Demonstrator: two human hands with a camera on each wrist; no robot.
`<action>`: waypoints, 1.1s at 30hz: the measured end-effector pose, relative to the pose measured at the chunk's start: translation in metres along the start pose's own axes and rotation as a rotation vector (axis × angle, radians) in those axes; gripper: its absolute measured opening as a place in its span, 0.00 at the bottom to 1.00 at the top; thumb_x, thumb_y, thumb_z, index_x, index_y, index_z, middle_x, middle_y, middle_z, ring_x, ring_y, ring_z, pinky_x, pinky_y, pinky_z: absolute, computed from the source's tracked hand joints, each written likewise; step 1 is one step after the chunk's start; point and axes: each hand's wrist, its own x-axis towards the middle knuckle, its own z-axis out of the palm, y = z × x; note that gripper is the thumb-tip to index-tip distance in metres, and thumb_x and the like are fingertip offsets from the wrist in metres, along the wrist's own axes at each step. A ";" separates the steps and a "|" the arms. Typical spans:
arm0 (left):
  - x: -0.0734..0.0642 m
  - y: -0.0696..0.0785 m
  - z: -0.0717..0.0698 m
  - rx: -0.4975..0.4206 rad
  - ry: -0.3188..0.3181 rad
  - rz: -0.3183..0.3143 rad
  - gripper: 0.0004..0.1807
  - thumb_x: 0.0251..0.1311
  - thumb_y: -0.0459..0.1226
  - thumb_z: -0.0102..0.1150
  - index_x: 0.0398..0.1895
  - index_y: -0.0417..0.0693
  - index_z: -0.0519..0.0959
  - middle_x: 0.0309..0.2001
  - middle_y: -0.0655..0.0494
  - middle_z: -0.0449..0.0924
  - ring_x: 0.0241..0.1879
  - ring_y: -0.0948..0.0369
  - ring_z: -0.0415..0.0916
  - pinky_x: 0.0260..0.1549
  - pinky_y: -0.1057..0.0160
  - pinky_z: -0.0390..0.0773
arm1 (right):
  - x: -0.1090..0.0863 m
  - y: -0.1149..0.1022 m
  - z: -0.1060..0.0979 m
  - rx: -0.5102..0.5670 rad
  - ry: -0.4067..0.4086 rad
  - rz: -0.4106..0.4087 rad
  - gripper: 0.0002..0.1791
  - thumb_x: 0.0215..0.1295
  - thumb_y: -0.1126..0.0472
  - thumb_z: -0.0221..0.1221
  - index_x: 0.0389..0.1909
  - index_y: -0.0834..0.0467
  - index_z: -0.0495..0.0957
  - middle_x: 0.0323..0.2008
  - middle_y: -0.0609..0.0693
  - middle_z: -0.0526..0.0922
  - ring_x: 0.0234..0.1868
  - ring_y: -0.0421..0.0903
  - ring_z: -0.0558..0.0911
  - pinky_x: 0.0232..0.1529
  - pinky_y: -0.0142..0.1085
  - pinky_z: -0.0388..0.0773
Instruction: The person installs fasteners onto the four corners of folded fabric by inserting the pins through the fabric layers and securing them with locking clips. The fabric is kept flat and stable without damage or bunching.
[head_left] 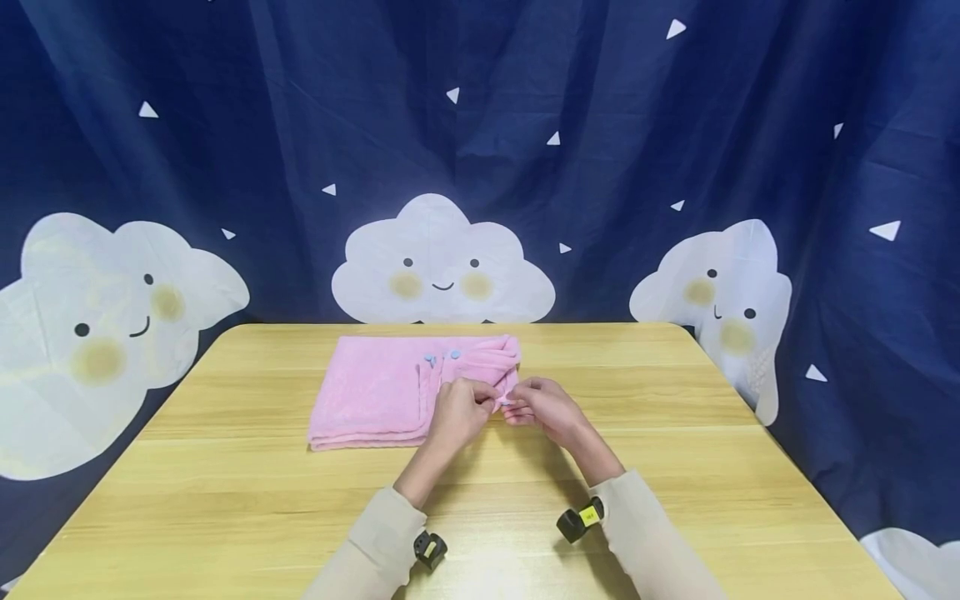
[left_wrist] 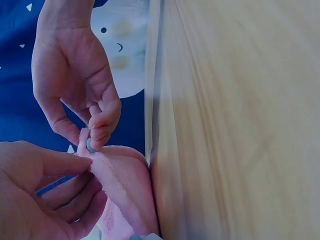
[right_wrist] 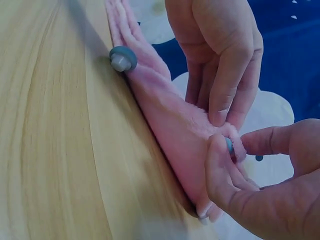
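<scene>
A folded pink plush cloth (head_left: 367,383) lies on the table, its right end gathered up between both hands. My left hand (head_left: 457,412) pinches the cloth's edge with thumb and fingertip, as the left wrist view shows. Close to its right, my right hand (head_left: 547,408) grips a small band of the cloth between thumb and fingers. A blue-grey button (right_wrist: 229,145) sits in that band, right at the right thumb, partly hidden by cloth and fingers. Two more blue buttons, one round (head_left: 455,355) and one seen edge-on (head_left: 430,359), show on the cloth's upper side.
The light wooden table (head_left: 262,500) carries the cloth near its far edge. Behind it hangs a dark blue curtain (head_left: 480,150) with white clouds and triangles. Black wrist devices, one on the left sleeve (head_left: 431,550) and one on the right (head_left: 580,520), stick inward over the table.
</scene>
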 end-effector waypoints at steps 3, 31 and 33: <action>0.000 0.000 -0.001 -0.002 -0.002 -0.003 0.10 0.53 0.25 0.68 0.32 0.48 0.91 0.34 0.54 0.91 0.30 0.61 0.84 0.35 0.60 0.83 | 0.000 0.000 -0.001 -0.007 -0.024 -0.006 0.14 0.72 0.67 0.51 0.51 0.75 0.71 0.34 0.55 0.84 0.34 0.42 0.85 0.40 0.31 0.84; -0.006 0.005 -0.064 0.293 -0.595 -0.307 0.11 0.55 0.31 0.71 0.24 0.41 0.76 0.23 0.46 0.84 0.14 0.61 0.72 0.11 0.70 0.68 | -0.002 -0.002 -0.002 -0.011 -0.019 -0.044 0.16 0.72 0.70 0.52 0.52 0.79 0.69 0.34 0.56 0.83 0.34 0.43 0.84 0.41 0.32 0.85; -0.007 0.006 -0.062 0.309 -0.608 -0.320 0.11 0.54 0.29 0.71 0.24 0.41 0.75 0.22 0.46 0.83 0.13 0.61 0.71 0.10 0.70 0.67 | -0.002 -0.002 -0.002 -0.017 -0.017 -0.046 0.16 0.72 0.70 0.53 0.51 0.80 0.69 0.33 0.55 0.83 0.33 0.43 0.84 0.40 0.32 0.85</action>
